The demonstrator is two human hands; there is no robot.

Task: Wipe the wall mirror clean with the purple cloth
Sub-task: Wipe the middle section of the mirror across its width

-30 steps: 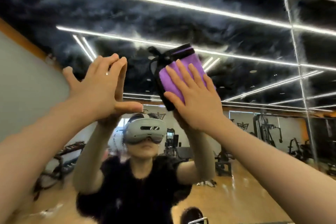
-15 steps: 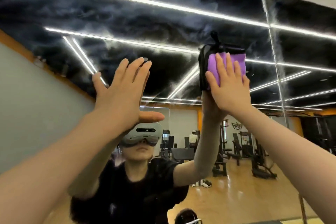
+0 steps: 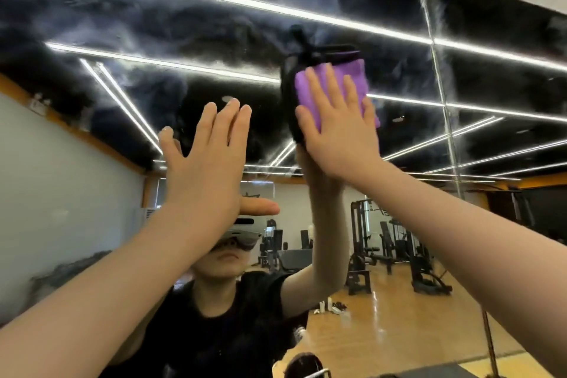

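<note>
Head view gives me both arms raised; my right hand [image 3: 340, 135], fingers straight and spread, presses the purple cloth [image 3: 334, 83] flat against the wall mirror [image 3: 184, 24], high and right of centre. My left hand [image 3: 205, 169] is open, fingers together, thumb out sideways; whether its palm touches the glass I cannot tell.

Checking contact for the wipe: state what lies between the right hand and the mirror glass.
In the head view, the purple cloth lies flat between the right hand and the wall mirror, pressed under straight fingers.
</note>
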